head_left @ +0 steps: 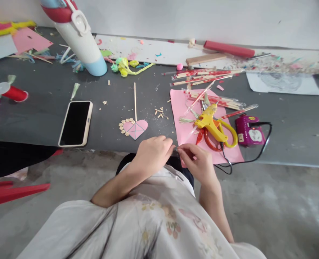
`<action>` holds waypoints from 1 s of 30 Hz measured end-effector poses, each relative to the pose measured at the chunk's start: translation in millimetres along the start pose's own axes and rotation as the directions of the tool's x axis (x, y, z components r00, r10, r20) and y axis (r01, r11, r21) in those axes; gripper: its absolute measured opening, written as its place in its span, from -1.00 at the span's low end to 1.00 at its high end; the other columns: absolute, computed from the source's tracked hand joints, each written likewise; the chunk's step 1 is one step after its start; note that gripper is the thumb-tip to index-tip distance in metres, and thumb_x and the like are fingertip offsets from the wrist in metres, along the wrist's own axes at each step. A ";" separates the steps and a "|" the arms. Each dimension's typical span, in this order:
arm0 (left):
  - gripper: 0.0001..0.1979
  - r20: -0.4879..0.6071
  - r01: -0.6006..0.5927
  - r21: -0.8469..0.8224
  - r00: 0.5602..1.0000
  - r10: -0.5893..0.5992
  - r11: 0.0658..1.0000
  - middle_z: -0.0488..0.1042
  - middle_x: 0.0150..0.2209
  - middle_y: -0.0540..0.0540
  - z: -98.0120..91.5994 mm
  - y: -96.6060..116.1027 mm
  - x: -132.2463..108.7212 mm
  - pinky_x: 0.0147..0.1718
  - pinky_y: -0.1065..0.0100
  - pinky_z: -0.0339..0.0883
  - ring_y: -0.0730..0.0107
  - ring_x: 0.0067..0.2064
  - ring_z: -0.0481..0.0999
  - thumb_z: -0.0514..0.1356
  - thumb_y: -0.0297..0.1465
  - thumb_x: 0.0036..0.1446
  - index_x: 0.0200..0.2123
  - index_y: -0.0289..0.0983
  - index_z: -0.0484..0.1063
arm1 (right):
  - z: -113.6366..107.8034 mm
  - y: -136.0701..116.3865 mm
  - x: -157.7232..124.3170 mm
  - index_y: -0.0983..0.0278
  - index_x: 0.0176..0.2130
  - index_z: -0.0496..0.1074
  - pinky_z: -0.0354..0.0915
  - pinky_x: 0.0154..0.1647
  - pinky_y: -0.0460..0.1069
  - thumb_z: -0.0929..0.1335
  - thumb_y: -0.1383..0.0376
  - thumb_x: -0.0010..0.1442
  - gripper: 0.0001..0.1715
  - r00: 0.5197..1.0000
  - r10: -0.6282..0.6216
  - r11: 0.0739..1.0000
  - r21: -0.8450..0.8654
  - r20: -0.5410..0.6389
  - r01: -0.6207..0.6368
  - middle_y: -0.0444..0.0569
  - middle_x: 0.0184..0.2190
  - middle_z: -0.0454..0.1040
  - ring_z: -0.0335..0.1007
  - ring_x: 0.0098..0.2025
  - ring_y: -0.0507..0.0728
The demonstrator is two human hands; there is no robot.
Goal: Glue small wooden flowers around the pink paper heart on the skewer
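Note:
My left hand (154, 154) and my right hand (198, 161) meet at the table's front edge, fingertips almost touching. Both are closed in a pinch; whatever lies between the fingertips is too small to name. Just beyond my left hand lies a pink paper heart (138, 129) with dark lines across it. Small pale flower-like pieces (121, 126) line its left lobe, and a thin wooden stick (135, 102) runs up from its top. Near my right hand, a yellow glue gun (210, 124) rests over scissors (233, 135) on a pink sheet (179, 115).
Short stick pieces (159, 113) are scattered right of the heart. Wrapped sticks (202, 76) lie behind the pink sheet. A purple box (249, 131) with a black cable stands at right. Leftward are a phone (76, 123), a bottle (81, 41) and a red thread spool (13, 92).

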State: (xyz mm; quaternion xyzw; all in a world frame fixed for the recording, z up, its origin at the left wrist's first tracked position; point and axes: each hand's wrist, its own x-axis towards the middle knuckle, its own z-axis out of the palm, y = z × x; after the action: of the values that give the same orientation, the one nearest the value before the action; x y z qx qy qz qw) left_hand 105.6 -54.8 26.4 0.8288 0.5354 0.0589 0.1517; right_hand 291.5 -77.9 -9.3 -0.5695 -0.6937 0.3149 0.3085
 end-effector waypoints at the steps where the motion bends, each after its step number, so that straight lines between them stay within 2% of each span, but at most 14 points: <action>1: -0.73 0.003 0.000 -0.003 1.000 0.000 1.000 0.52 -0.35 -0.03 0.1 -0.4 -0.5 -0.43 0.28 0.12 0.33 -0.30 0.55 0.01 -0.31 0.38 -0.26 -0.21 0.48 | 0.4 -0.3 0.4 0.25 -0.24 0.51 0.29 -0.47 -0.07 0.33 0.22 0.31 -0.81 1.000 -0.004 1.000 0.002 0.000 0.004 -0.06 -0.43 0.56 0.36 -0.50 0.02; 13: -0.73 -0.008 0.020 -0.022 1.000 -0.020 1.000 0.54 -0.34 -0.03 -3.1 -6.4 1.7 -0.42 0.29 0.13 0.32 -0.30 0.56 0.03 -0.29 0.38 -0.23 -0.20 0.51 | 0.8 -3.2 1.9 0.25 -0.24 0.52 0.30 -0.46 -0.07 0.34 0.24 0.31 -0.83 1.000 -0.018 1.000 0.026 -0.002 0.018 -0.06 -0.41 0.58 0.39 -0.48 0.02; 20: -0.72 -0.110 0.243 0.101 0.967 -0.232 0.965 0.59 -0.19 -0.12 -12.8 -34.6 34.4 -0.35 0.29 0.22 0.21 -0.20 0.58 0.02 -0.35 0.37 -0.11 -0.23 0.54 | 0.8 -0.8 0.2 0.27 -0.25 0.53 0.27 -0.49 -0.10 0.34 0.26 0.30 -0.83 1.000 -0.011 0.999 0.033 -0.012 0.011 -0.06 -0.41 0.58 0.38 -0.48 0.00; 30: -0.71 -0.137 0.281 0.142 0.955 -0.262 0.949 0.53 -0.12 -0.19 -21.8 -49.2 82.0 -0.25 0.25 0.33 0.19 -0.17 0.55 0.03 -0.42 0.33 -0.09 -0.22 0.55 | -1.9 -0.1 -0.8 0.27 -0.24 0.53 0.26 -0.50 -0.13 0.35 0.26 0.29 -0.84 1.000 0.016 0.998 0.062 -0.014 -0.015 -0.10 -0.46 0.54 0.35 -0.51 -0.03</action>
State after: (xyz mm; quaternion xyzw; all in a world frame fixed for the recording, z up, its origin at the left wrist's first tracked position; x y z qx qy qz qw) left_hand 91.7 42.2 26.2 0.7517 0.6554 0.0424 0.0601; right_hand 293.1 -78.5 -8.1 -0.5675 -0.6770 0.3344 0.3284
